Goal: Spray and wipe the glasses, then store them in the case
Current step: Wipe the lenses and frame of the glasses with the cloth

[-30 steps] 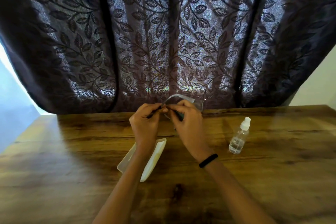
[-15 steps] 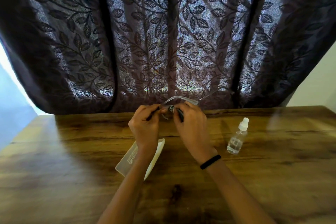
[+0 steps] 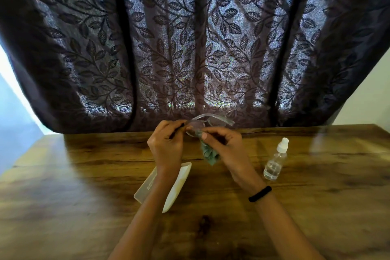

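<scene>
Clear-framed glasses (image 3: 211,119) are held up over the far part of the wooden table (image 3: 84,175). My left hand (image 3: 166,145) grips them at the left side, pinching a dark temple arm. My right hand (image 3: 223,143) pinches a grey-green cloth (image 3: 209,153) against the left lens; the cloth's tail hangs down below my fingers. An open pale case (image 3: 179,183) lies on the table under my left forearm, which hides part of it. A small clear spray bottle (image 3: 275,162) with a white nozzle stands upright to the right of my right hand.
A dark leaf-patterned curtain (image 3: 190,48) hangs right behind the table's far edge. A black band (image 3: 260,193) is around my right wrist. The table's left edge runs diagonally at the left.
My right hand has pulled down and to the right, so the cloth's hanging tail now shows. The glasses have tilted slightly. The bottle and case have not moved.
</scene>
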